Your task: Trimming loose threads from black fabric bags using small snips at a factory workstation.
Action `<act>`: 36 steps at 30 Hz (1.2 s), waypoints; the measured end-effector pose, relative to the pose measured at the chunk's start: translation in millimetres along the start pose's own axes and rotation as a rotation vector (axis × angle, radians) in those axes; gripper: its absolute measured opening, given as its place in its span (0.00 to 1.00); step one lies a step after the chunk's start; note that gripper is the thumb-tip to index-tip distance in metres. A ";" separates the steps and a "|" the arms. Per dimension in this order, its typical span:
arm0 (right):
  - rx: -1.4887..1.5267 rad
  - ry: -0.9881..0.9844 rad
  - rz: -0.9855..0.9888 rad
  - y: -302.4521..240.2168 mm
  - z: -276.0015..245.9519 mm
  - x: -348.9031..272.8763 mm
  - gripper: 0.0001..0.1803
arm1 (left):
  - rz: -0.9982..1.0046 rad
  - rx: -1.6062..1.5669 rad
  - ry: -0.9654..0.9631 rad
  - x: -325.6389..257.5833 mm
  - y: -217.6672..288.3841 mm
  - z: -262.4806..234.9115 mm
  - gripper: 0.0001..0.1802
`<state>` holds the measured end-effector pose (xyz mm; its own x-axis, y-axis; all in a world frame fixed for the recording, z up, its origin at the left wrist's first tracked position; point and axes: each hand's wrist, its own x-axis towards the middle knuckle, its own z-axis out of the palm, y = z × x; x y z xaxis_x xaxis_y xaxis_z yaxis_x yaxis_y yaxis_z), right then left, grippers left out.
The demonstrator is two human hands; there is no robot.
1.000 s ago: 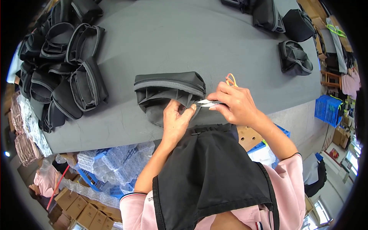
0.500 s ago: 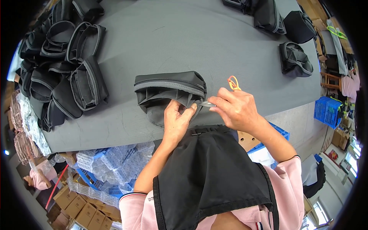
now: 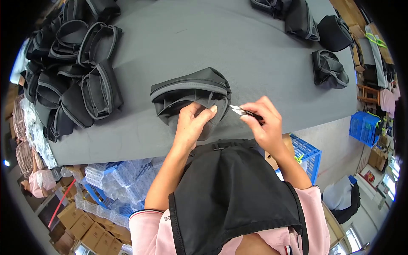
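Blk pouch [image 3: 189, 87] on tbl [image 3: 178, 46], L hand [image 3: 189, 124] pinching its fabric, R hand [image 3: 268, 122] holding snips [image 3: 243, 111] just beside.

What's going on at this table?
A person is handling an open black pouch on the grey table. Their left hand grips its near side, thumb outstretched toward the right. The right hand holds small snips, blades pointing at the pouch's right edge; I can't tell whether the tips touch it. Similar pouches lie in a pile on the left, and a few more sit at the far right.
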<state>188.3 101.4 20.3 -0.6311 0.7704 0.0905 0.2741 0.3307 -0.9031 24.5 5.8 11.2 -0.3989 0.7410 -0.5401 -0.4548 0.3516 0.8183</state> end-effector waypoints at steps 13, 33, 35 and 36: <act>-0.251 -0.092 -0.193 -3.9 6.3 -17.1 0.11 | -0.092 0.229 -0.115 12.7 3.6 -1.7 0.19; 0.238 -0.175 -0.076 11.2 56.5 5.2 0.14 | 0.506 1.050 -0.101 -54.0 14.8 -26.3 0.34; 0.231 -0.204 -0.087 9.9 54.8 7.7 0.12 | 0.407 0.675 0.141 -56.0 -6.5 -30.3 0.26; 0.229 -0.294 -0.119 13.7 52.0 10.6 0.12 | 0.475 0.746 0.171 -59.4 -12.3 -30.4 0.22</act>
<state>147.7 85.7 -12.9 -0.8388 0.5339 0.1064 0.0381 0.2526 -0.9668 29.6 -59.9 27.2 -0.5533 0.8285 -0.0857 0.3997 0.3544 0.8453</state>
